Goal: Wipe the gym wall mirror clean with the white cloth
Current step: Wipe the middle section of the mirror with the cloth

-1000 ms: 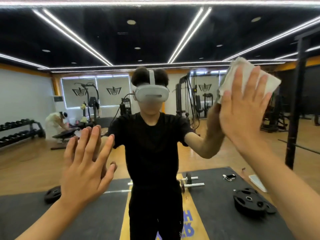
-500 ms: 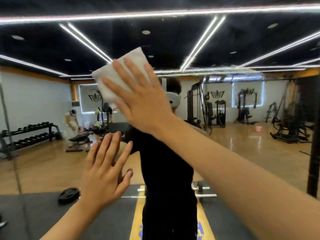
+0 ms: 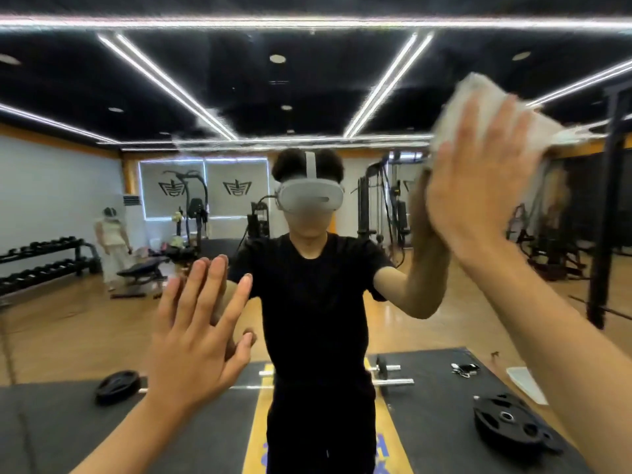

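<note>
The right hand point(image 3: 478, 189) is pressing the white cloth point(image 3: 477, 97), blurred and half hidden behind it, against the mirror point(image 3: 85, 319), fingers straight. The left hand point(image 3: 195, 340) is resting lower on the glass, grip wide, holding nothing.

Pose: left hand point(image 3: 195, 340) raised at lower left, palm forward, fingers point(image 3: 213, 285) straight and slightly spread, thumb out to the right. The left forearm point(image 3: 130, 436) rises from the bottom edge.

The right hand point(image 3: 478, 186) is higher, at upper right, slightly blurred, its straight digits pressed flat on the white cloth point(image 3: 478, 97). The right forearm point(image 3: 564, 336) runs up from the lower right corner.
</note>
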Demonstrator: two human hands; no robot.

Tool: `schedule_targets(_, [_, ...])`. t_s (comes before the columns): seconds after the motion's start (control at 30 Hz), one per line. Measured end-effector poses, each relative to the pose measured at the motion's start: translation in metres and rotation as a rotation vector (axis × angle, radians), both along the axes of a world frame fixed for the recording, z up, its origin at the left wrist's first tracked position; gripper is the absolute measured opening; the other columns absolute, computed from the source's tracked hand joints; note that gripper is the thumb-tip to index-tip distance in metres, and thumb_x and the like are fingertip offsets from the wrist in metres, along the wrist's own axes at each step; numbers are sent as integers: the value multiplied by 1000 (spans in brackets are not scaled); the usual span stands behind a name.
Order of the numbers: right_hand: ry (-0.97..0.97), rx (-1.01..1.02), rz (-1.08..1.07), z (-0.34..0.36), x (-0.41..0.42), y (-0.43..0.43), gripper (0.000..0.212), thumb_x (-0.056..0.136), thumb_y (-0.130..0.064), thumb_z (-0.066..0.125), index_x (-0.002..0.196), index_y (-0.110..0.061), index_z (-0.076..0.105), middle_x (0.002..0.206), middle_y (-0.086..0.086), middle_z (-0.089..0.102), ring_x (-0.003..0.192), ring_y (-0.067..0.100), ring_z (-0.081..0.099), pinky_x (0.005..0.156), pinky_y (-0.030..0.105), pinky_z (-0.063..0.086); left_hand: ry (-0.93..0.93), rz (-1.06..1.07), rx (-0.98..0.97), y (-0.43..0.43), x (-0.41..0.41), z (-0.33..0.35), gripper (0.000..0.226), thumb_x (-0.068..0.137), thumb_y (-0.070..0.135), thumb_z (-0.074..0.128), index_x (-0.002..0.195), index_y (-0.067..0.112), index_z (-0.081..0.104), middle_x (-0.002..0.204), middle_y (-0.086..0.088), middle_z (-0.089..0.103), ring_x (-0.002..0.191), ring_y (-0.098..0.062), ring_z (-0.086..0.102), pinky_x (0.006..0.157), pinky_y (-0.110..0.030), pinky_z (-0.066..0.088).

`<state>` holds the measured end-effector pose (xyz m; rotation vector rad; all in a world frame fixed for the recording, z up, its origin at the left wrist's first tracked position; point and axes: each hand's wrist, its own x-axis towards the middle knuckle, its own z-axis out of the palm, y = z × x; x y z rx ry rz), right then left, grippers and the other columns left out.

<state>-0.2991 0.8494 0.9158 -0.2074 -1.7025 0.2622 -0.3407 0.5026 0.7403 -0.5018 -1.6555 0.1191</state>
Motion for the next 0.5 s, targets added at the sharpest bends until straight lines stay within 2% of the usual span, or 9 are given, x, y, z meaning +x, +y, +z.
schedule_targets(0.13, [42, 294, 112, 24, -20, -131, 61, 112, -48, 18, 169, -29, 10, 176, 12, 1, 162, 36, -1, 127, 62, 1, -16, -12, 3, 4, 1, 1, 64, 107, 44, 33, 165, 19, 31, 173, -19, 21, 161, -38, 18, 129, -59, 18])
schedule_targets(0.27, [-15, 672, 137, 22, -23, -233, 62, 108, -48, 21, 168, -31, 19, 176, 11, 11, 162, 37, 5, 126, 62, 1, -32, -26, 3, -3, 2, 3, 68, 102, 43, 44, 164, 18, 33, 174, -18, 20, 161, -38, 19, 129, -59, 19])
schedule_targets(0.4, [-71, 961, 136, 21, -22, -214, 61, 109, -51, 23, 168, -34, 17, 176, 8, 11, 162, 34, 6, 127, 59, 6, -44, -44, 9, -5, 3, 2, 69, 100, 43, 47, 163, 18, 36, 173, -19, 23, 161, -38, 21, 128, -58, 20])
schedule_targets(0.5, [-25, 869, 164, 18, -23, -142, 61, 109, -51, 30, 166, -32, 27, 175, 9, 17, 162, 33, 12, 128, 57, 9, -21, -18, -16, -7, 3, 3, 71, 98, 43, 48, 162, 16, 37, 173, -19, 23, 160, -39, 22, 126, -61, 22])
